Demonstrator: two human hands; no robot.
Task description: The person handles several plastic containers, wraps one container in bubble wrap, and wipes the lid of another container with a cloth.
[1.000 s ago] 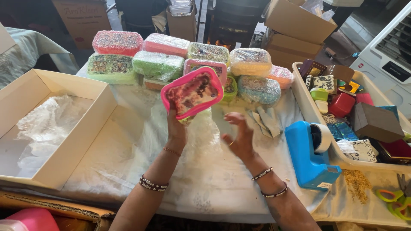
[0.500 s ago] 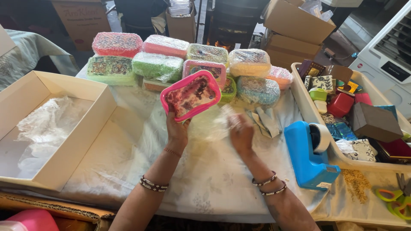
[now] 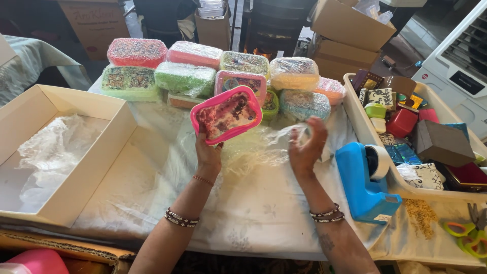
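Observation:
My left hand (image 3: 209, 152) holds up a pink-rimmed lunch box (image 3: 226, 114) with a clear patterned lid, tilted toward me above the table. My right hand (image 3: 306, 147) grips the edge of a clear bubble-wrap sheet (image 3: 253, 147) that lies on the white tablecloth (image 3: 253, 218) under the box. Both wrists wear beaded bracelets. Behind the box stand several bubble-wrapped boxes (image 3: 185, 76) in pink, green and yellow.
An open white cardboard box (image 3: 76, 167) with plastic inside sits at the left. A blue tape dispenser (image 3: 362, 185) stands right of my right hand. A white tray (image 3: 365, 132) of small gift boxes is at the right, with green scissors (image 3: 469, 236) near it. Cardboard cartons (image 3: 350, 30) stand behind.
My right hand has lifted off the cloth and closed on the bubble wrap, raising its edge. The left hand keeps the pink box held up, nearly still.

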